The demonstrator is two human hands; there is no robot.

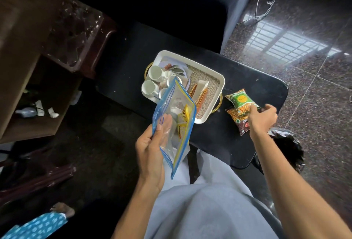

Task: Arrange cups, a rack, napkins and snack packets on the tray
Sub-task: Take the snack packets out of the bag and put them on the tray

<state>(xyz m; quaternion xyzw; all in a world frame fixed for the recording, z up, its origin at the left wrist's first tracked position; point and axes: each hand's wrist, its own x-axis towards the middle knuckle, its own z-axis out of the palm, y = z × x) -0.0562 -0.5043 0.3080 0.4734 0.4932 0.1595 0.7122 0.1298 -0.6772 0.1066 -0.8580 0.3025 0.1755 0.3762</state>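
A white tray [219,78] with a burlap liner sits on a black table [257,78]. Its left end holds several white cups [154,72] and a floral plate [174,67]. A wooden rack with white napkins [200,91] lies in the middle. My left hand [152,143] holds up a clear zip bag [176,116] with small yellow packets inside, in front of the tray's near side. My right hand [262,118] rests on a stack of snack packets [240,99] on the table right of the tray, fingers on the green one.
A black plastic bag [285,143] hangs by the table's right near corner. A brown cabinet [22,67] and a dark chair [80,34] covered in clear plastic stand at the left. A person's foot and blue patterned clothing [38,225] show at bottom left. Polished stone floor lies at the right.
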